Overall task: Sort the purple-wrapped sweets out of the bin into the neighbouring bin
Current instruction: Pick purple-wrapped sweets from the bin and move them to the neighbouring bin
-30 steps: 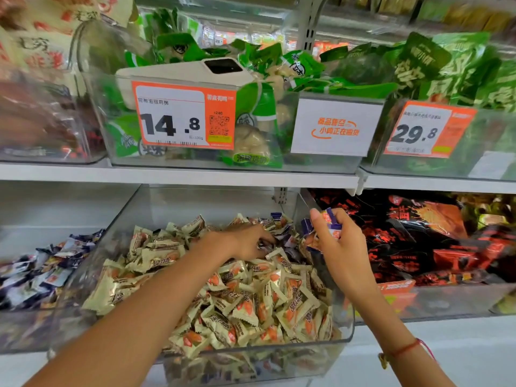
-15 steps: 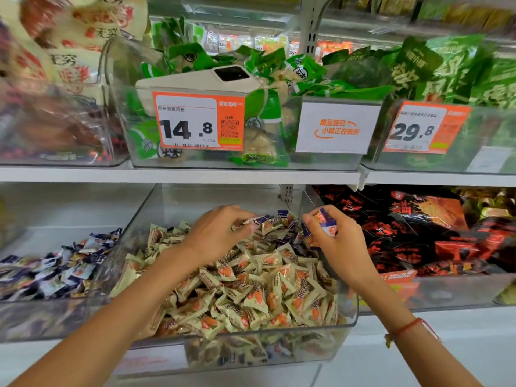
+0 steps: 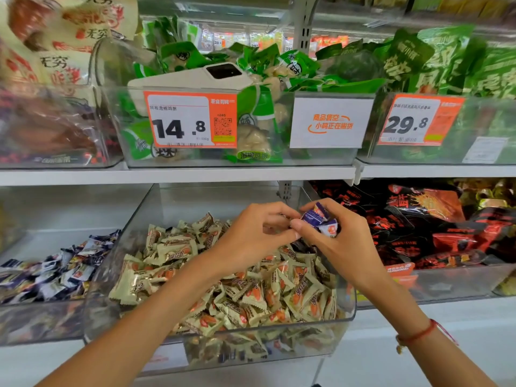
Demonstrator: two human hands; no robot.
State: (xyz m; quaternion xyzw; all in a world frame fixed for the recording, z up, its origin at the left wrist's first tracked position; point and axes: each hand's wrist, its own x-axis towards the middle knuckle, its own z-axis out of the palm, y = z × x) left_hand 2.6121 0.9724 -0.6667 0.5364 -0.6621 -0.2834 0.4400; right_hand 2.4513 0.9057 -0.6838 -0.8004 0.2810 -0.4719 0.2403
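A clear middle bin (image 3: 346,317) on the lower shelf is heaped with cream-and-orange wrapped sweets (image 3: 243,291). My right hand (image 3: 337,241) holds a few purple-wrapped sweets (image 3: 321,219) above the back right of the heap. My left hand (image 3: 251,236) is beside it, fingertips curled and pinching at the same purple sweets. A few dark purple wrappers (image 3: 303,243) show in the heap under my hands. The neighbouring bin (image 3: 42,322) on the left holds a pile of purple-wrapped sweets (image 3: 55,272).
A bin of red-and-black snack packets (image 3: 435,227) stands on the right. The shelf above (image 3: 195,173) carries bins of green packets (image 3: 259,107) with price tags 14.8 (image 3: 190,122) and 29.8 (image 3: 418,120); a white device (image 3: 195,79) lies on one.
My left hand has lifted off the heap and moved right to meet my right hand at the purple sweets. The view has shifted to the left.
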